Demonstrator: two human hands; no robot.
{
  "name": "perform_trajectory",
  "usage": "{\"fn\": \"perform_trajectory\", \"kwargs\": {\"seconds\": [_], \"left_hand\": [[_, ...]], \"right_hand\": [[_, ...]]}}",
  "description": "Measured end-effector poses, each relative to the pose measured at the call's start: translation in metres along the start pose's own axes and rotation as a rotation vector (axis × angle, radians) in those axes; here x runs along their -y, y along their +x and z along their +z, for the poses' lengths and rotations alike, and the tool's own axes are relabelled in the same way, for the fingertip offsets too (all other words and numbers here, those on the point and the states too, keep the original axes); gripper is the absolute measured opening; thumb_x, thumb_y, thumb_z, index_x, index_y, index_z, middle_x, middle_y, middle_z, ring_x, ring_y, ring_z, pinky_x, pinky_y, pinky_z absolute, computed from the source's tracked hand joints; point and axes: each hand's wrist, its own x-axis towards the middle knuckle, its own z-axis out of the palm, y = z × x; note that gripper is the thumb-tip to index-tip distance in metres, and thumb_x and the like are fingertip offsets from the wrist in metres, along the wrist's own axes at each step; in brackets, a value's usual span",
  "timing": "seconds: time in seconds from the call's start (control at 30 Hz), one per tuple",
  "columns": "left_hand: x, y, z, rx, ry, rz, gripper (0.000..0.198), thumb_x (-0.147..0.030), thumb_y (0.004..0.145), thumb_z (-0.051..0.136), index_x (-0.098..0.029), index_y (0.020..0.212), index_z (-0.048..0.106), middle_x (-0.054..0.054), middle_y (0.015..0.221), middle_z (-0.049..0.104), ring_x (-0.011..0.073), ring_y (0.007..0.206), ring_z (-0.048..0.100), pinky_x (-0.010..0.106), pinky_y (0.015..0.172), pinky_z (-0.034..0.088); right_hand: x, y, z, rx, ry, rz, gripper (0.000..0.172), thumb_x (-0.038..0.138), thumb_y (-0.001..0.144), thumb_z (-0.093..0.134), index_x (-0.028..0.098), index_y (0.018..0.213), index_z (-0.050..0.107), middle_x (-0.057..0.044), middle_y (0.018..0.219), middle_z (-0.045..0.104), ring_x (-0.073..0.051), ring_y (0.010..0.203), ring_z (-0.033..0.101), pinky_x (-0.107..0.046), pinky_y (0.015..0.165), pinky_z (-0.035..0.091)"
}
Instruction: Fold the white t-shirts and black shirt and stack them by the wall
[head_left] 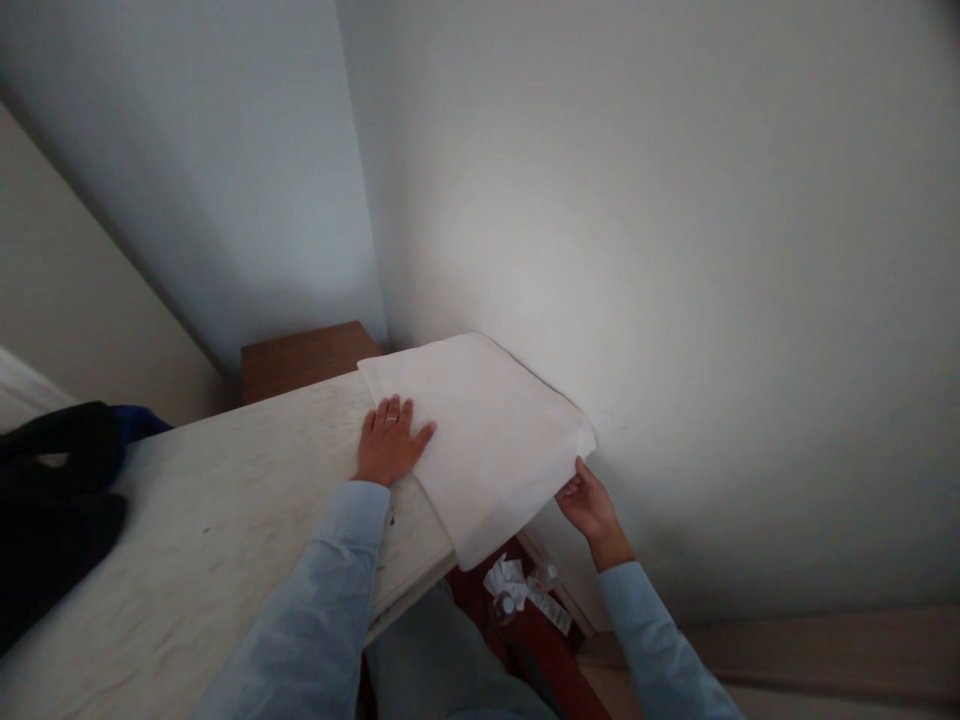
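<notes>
A white cloth (pixel 487 430) lies over the end of a worn whitish tabletop (pixel 247 510), by the wall. My left hand (pixel 391 440), with a ring on one finger, rests flat on the cloth's left edge with its fingers spread. At the cloth's right side, my right hand (pixel 589 500) grips the edge, the thumb on top and the other fingers curled beneath, partly hidden. The cloth's near corner hangs slightly past the table's front edge.
Dark clothing (pixel 56 500) lies at the table's left. A brown wooden piece of furniture (pixel 311 357) stands in the corner behind. Below, near my legs, are crumpled white paper (pixel 506 580) and a clear plastic bottle (pixel 503 606). The pale wall (pixel 675 300) rises close on the right.
</notes>
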Motion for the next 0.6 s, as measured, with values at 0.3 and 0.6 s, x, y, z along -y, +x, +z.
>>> {"fn": "perform_trajectory", "kwargs": {"seconds": [0.3, 0.6], "left_hand": [[0.0, 0.0, 0.001, -0.014, -0.019, 0.0, 0.07, -0.056, 0.098, 0.032, -0.008, 0.147, 0.044, 0.02, 0.156, 0.037, 0.0338, 0.145, 0.032, 0.049, 0.117, 0.025], [0.006, 0.002, 0.001, -0.027, -0.125, -0.01, 0.059, -0.052, 0.098, 0.04, -0.012, 0.14, 0.053, 0.017, 0.153, 0.043, 0.0293, 0.144, 0.036, 0.047, 0.118, 0.026]], "right_hand": [[0.0, -0.014, -0.015, -0.061, 0.099, -0.018, 0.021, 0.017, 0.08, 0.07, 0.02, 0.071, 0.051, 0.01, 0.049, 0.048, -0.004, 0.041, 0.046, -0.016, 0.042, 0.042], [-0.067, -0.036, -0.063, -0.174, 0.126, 0.079, 0.02, 0.011, 0.073, 0.068, 0.02, 0.067, 0.051, 0.009, 0.048, 0.05, -0.005, 0.039, 0.046, -0.015, 0.041, 0.041]]}}
